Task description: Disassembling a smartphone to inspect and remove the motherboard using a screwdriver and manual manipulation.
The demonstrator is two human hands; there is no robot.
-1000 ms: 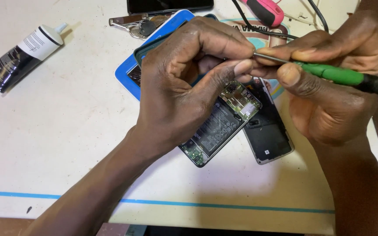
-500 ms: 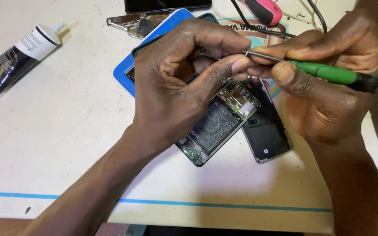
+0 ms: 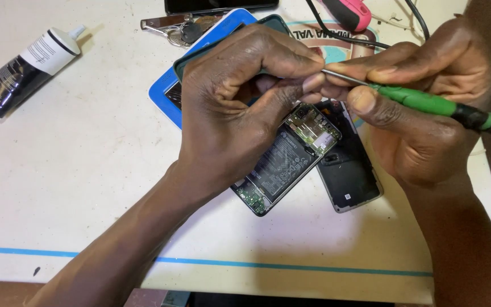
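Both hands meet above the opened phone (image 3: pixel 288 162) lying on the white table (image 3: pixel 86 170): the right hand (image 3: pixel 421 113) grips a green screwdriver (image 3: pixel 427 102), the left hand (image 3: pixel 245 108) pinches its metal tip. Step judged: seating a small screw or bit on the tip — next, lowering it steadily onto the circuit board.

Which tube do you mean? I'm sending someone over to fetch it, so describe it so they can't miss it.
Start at the white worktable and go to its far left corner, well away from the left hand and the opened phone. The glue tube lies there alone, tilted. It is the only soft squeeze tube: black body, white upper part, small pale cap.
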